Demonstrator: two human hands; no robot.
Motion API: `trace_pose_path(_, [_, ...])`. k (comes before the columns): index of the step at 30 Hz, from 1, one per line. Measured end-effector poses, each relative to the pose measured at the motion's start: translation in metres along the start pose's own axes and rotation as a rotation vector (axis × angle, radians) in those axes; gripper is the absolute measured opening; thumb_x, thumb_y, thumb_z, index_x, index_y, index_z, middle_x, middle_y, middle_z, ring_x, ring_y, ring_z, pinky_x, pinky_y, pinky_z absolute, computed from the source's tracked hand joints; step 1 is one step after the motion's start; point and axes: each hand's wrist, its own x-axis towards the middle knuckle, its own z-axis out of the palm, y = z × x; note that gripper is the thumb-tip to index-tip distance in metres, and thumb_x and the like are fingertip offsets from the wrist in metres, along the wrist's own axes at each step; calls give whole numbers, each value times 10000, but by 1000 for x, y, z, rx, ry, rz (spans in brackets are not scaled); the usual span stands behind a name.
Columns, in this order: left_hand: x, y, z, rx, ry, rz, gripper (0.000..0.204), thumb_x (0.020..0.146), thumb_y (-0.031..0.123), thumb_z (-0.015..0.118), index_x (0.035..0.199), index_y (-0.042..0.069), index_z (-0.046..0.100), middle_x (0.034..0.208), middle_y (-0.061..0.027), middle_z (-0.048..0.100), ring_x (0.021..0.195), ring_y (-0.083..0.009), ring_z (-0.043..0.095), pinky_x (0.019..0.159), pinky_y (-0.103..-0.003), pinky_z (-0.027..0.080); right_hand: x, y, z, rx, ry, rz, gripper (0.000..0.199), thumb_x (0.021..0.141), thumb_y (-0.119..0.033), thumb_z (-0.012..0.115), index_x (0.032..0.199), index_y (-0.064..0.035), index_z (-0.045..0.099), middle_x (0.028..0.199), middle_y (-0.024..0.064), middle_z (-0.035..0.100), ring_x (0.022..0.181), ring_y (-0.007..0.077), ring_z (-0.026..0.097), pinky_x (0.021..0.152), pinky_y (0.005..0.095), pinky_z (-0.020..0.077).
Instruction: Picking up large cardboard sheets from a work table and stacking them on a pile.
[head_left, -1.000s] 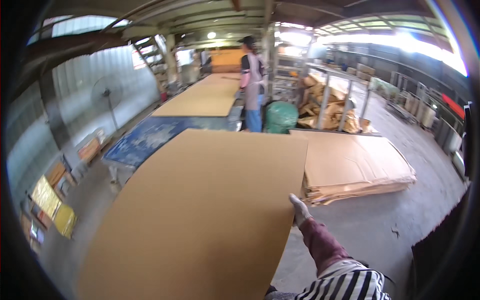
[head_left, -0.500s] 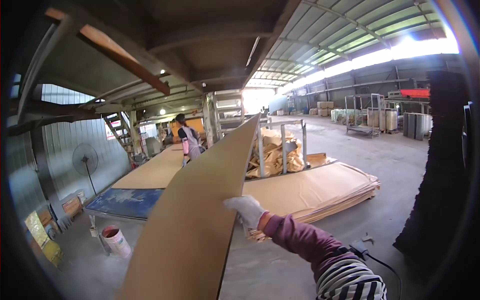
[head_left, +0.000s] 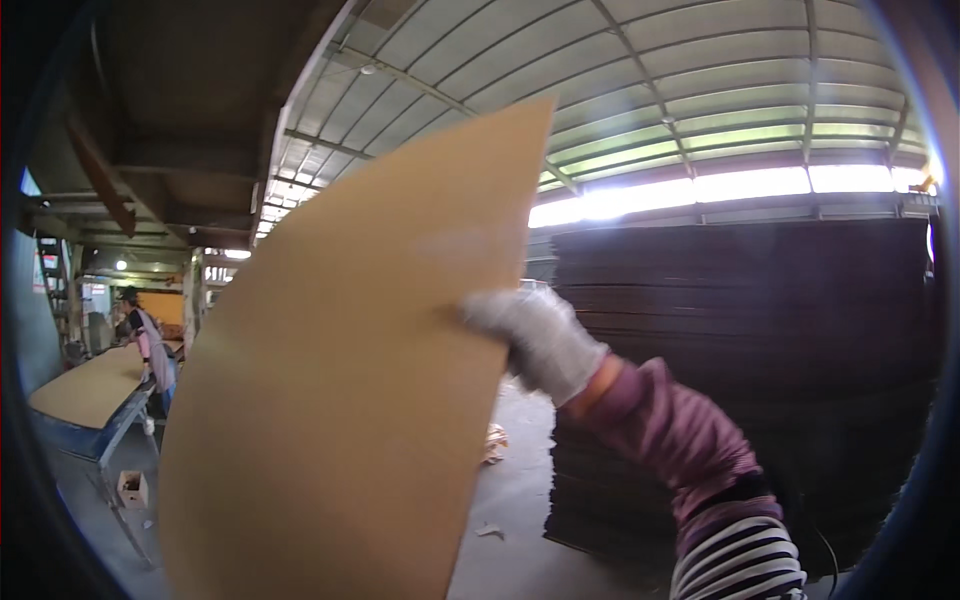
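A large tan sheet (head_left: pixel 340 370), thin and slightly bowed, stands upright on edge and fills the middle of the view. My right hand (head_left: pixel 545 340), in a pale grey work glove, is closed around its right edge. The thumb side lies against the near face, and the other fingers are partly hidden behind the sheet. My right arm has a purple sleeve with a striped cuff nearer the body. My left hand is out of view. The sheet's lower end runs past the bottom of the picture.
A tall stack of dark sheets (head_left: pixel 740 370) rises close on the right. At the far left, a co-worker (head_left: pixel 148 345) stands by a blue-topped table (head_left: pixel 75 438) bearing a tan sheet (head_left: pixel 95 388). A small box (head_left: pixel 132 488) sits on the floor below. Roof beams (head_left: pixel 165 150) hang overhead.
My view has swung right, bringing the dark stack large into the picture and shifting the table and co-worker far left. The held sheet stays in my right hand and looks more upright.
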Motion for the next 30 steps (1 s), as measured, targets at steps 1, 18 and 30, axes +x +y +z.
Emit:
trace_pose_path(1, [7, -42, 20, -16, -53, -37, 173, 888, 275, 566, 807, 122, 560, 730, -18, 571, 611, -127, 502, 551, -285, 434, -16, 9, -57, 88, 12, -201, 184, 900, -225, 570, 965, -76, 657, 800, 49, 646, 522, 112, 555, 430, 255, 428])
trace_pose_path(18, [84, -539, 629, -247, -682, 64, 204, 951, 241, 562, 1061, 74, 604, 986, -10, 653, 835, -86, 615, 729, -199, 516, -208, -16, -555, -27, 672, -896, 309, 882, -220, 587, 1080, 16, 562, 930, 110, 642, 696, 192, 680, 519, 269, 593])
trace_pose_path(30, [108, -705, 993, -726, -864, -96, 315, 867, -6, 503, 1161, -109, 455, 1159, -236, 532, 1055, -382, 582, 916, -536, 518, -249, -37, -779, -362, 779, -990, 204, 878, -163, 592, 976, 12, 557, 820, 135, 649, 633, 223, 649, 475, 265, 541])
